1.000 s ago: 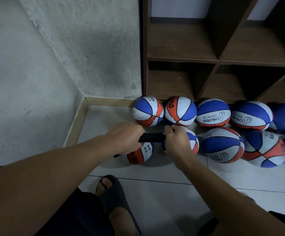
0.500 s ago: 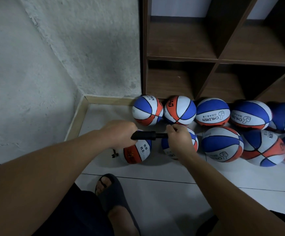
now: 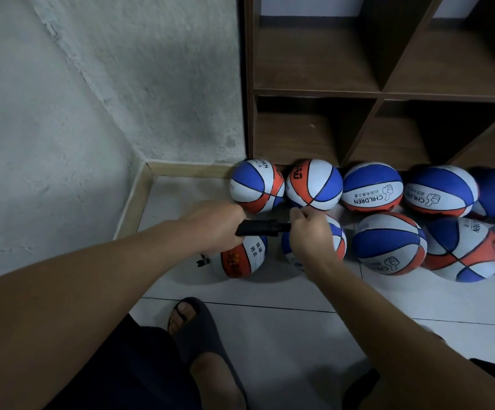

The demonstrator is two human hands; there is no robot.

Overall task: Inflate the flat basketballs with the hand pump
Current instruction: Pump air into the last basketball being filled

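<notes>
A black hand pump (image 3: 259, 227) lies level between my hands, above the floor. My left hand (image 3: 215, 224) is closed around its left part; my right hand (image 3: 310, 232) pinches its right end. Under my left hand sits a small orange and white basketball (image 3: 243, 257), with a black piece (image 3: 202, 261) at its left side. Beneath my right hand, a blue, white and orange ball (image 3: 336, 238) is partly hidden. Several more such basketballs, such as one marked CHILDREN (image 3: 372, 187), lie in two rows at the foot of the shelf.
A dark wooden cubby shelf (image 3: 379, 93) stands behind the balls. A rough white wall (image 3: 77, 113) closes the left side, with a wooden skirting (image 3: 134, 202) at the corner. My sandalled foot (image 3: 199, 329) rests on the white tiled floor (image 3: 284, 335).
My hands have drawn further apart, my left hand sliding left, so more of the black pump shows between them. The balls have stayed put.
</notes>
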